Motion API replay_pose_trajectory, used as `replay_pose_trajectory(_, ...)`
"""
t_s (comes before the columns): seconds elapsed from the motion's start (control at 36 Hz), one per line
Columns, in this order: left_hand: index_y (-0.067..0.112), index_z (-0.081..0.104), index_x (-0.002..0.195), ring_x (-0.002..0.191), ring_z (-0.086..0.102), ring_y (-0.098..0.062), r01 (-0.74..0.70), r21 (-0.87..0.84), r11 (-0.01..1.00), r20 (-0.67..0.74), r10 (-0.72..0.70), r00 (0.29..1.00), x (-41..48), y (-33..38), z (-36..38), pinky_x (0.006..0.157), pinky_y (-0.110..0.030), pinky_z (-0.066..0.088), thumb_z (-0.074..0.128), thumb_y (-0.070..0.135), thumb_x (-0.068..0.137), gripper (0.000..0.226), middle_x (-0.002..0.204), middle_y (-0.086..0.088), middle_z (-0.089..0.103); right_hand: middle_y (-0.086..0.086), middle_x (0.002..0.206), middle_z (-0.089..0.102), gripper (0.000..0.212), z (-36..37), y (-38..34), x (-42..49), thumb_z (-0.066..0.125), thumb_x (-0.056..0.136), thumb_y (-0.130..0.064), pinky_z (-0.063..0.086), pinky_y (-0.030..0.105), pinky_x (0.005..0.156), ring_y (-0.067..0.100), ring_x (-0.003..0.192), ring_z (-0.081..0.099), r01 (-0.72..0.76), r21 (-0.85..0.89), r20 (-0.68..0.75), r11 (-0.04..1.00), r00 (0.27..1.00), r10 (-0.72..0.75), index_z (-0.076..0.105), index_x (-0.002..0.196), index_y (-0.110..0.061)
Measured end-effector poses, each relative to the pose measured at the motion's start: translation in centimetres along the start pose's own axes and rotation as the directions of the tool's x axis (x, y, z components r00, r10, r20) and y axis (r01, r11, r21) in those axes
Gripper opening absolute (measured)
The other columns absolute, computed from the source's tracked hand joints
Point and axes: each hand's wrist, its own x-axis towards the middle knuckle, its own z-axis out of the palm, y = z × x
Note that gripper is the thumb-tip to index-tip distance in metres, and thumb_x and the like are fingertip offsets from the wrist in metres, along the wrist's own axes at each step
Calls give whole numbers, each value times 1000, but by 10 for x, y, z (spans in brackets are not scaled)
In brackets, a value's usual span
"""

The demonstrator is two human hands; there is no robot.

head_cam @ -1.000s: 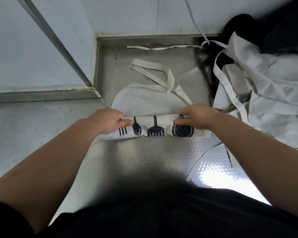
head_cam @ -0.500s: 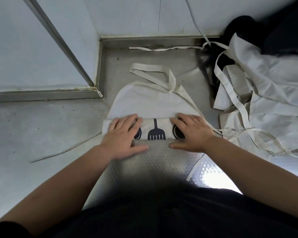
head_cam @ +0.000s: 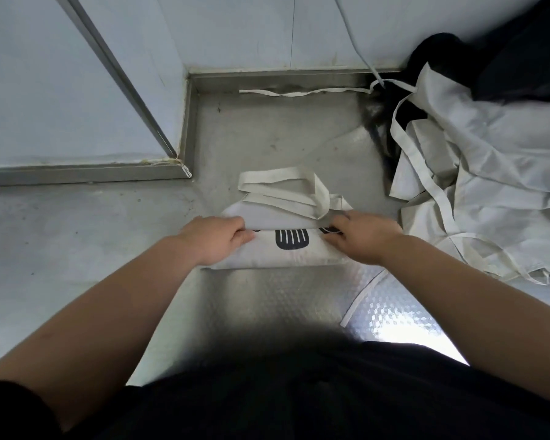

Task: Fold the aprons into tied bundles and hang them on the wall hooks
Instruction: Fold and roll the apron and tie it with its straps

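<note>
Your left grip (head_cam: pixel 216 239) and your right grip (head_cam: pixel 362 238) each hold one end of the apron (head_cam: pixel 286 260), with fingers curled round its folded edge. The apron lies on the desk (head_cam: pixel 267 312) right in front of you, folded into a short, thick strip. A dark spatula picture (head_cam: pixel 292 243) shows between your grips, and the straps (head_cam: pixel 280 188) lie in loops on the far side. A pile (head_cam: pixel 496 173) of more white aprons sits on the desk to your right, near the one you hold.
</note>
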Motion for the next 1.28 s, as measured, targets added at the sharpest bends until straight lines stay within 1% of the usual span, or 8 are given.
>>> replay_pose_trajectory(0.11, 34, 18, 147, 139, 16, -22, -29, 128, 991, -30, 33, 999, 2, 5, 11, 107, -37, 21, 28, 48, 97, 53, 155, -3, 12, 7, 151, 23, 50, 6, -4, 1, 23, 98, -48, 33, 42, 103, 32, 130, 37, -30, -38, -16, 999, 999, 30, 23, 144, -31)
replay_pose_trajectory(0.19, 40, 0, 149, 144, -4, -17, -77, 171, 982, 26, 73, 997, 4, 3, 8, 112, -38, 14, 31, 50, 94, 63, 158, 7, -14, 12, 150, 21, 59, 4, 0, 3, 30, 94, -51, 23, 43, 109, 32, 137, 26, -35, -4, -3, 999, 999, 35, 14, 147, -32)
replay_pose_trajectory(0.56, 50, -11, 143, 136, 28, -29, 28, 146, 989, 110, -45, 993, 35, -2, -23, 99, -40, 37, 65, 81, 51, 124, 154, 10, -24, 6, 158, -9, 110, -18, 17, 22, 57, 71, -75, 22, 44, 112, 33, 141, 20, -142, 133, 97, 981, 987, 130, 1, 150, -24)
replay_pose_trajectory(0.67, 47, -7, 145, 139, 21, -28, 11, 148, 989, 35, -17, 999, 35, -8, -20, 106, -42, 30, 56, 87, 54, 118, 155, 6, -15, 5, 158, -5, 97, -11, 15, 21, 54, 75, -72, 23, 44, 111, 33, 139, 26, -111, 119, 6, 987, 994, 111, 8, 148, -28)
replay_pose_trajectory(0.81, 49, -3, 145, 144, -6, -24, 61, 132, 989, -47, -55, 997, 30, -13, 1, 113, -45, 6, 16, 77, 82, 72, 158, 2, -14, 3, 156, 6, 81, -6, 9, 12, 52, 83, -62, 22, 40, 111, 30, 135, 31, -61, 141, -61, 988, 996, 71, 15, 148, -31)
replay_pose_trajectory(0.97, 46, -2, 147, 145, -13, -22, 110, 24, 994, -5, -110, 994, 28, -2, 7, 116, -47, 3, 21, 67, 90, 65, 157, 2, -20, 2, 119, 54, 41, 4, 4, 1, 38, 94, -52, 29, 35, 98, 24, 112, 50, 2, -1, -146, 1000, 989, -2, 55, 116, -22)
replay_pose_trajectory(1.08, 49, 0, 146, 145, -11, -19, 139, 0, 990, -9, -139, 990, 25, -5, 7, 116, -46, 4, 20, 70, 88, 65, 157, 5, -19, 6, 107, 56, 35, 8, 2, 0, 37, 97, -42, 37, 35, 88, 26, 98, 56, -39, 80, -126, 996, 991, 49, 58, 103, -14)
replay_pose_trajectory(1.28, 48, 2, 146, 145, -9, -22, 156, 85, 984, -63, -151, 987, 21, -2, 10, 115, -49, 2, 20, 71, 88, 65, 158, 2, -14, 3, 121, 56, 33, 19, 4, -10, 39, 97, -41, 29, 36, 98, 25, 114, 50, -132, 92, -187, 987, 971, 148, 54, 118, -20)
